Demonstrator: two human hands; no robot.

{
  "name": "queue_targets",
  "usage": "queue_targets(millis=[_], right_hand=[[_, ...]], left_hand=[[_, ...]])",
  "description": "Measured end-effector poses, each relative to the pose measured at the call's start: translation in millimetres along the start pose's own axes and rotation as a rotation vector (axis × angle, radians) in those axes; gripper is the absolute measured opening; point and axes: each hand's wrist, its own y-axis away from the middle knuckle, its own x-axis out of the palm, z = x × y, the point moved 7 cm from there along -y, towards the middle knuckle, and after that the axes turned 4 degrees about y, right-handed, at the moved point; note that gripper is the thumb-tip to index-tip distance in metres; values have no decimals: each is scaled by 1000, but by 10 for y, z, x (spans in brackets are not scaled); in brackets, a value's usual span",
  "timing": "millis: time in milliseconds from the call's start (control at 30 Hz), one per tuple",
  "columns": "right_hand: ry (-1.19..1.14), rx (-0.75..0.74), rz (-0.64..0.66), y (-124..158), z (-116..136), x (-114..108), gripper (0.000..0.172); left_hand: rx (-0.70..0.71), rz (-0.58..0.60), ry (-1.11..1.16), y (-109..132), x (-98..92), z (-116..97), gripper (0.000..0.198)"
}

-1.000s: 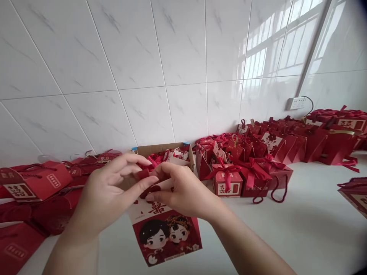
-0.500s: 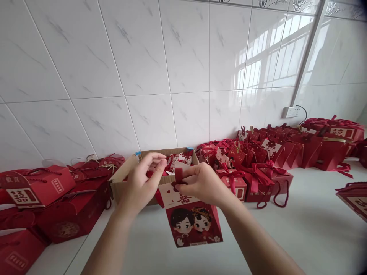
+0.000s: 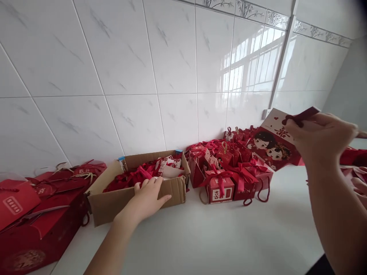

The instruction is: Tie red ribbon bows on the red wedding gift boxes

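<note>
My right hand is raised at the right, its fingers pinching the ribbon loop at the top of a red and cream candy box. Two cartoon faces are printed on that box, which hangs tilted above the counter. My left hand rests over the front edge of an open cardboard box, fingers apart and holding nothing. Red ribbons and printed packets lie inside the cardboard box; the left fingertips reach just over its rim.
Red gift boxes with rope handles are stacked at the left. Right of the cardboard box stand many red candy boxes with bows along the tiled wall. Part of another person's hand shows at the right edge over red items.
My right hand has carried the candy box from the middle up and to the right. My left hand has come down onto the cardboard box's front edge. The view has shifted right.
</note>
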Motion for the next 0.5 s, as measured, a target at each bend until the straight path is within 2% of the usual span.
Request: queue_targets(millis=[133, 233, 367, 433, 500], right_hand=[[125, -73, 52, -191, -531, 312, 19], [154, -25, 90, -195, -865, 478, 15], [188, 97, 221, -9, -1277, 719, 9], [195, 188, 329, 153, -1492, 855, 13], [204, 296, 370, 306, -1674, 922, 21]], left_hand=[[2, 25, -43, -26, 25, 13, 60], [4, 24, -67, -43, 36, 3, 60], [4, 12, -80, -64, 44, 2, 59], [16, -8, -94, -78, 40, 2, 53], [37, -41, -109, -98, 30, 1, 40]])
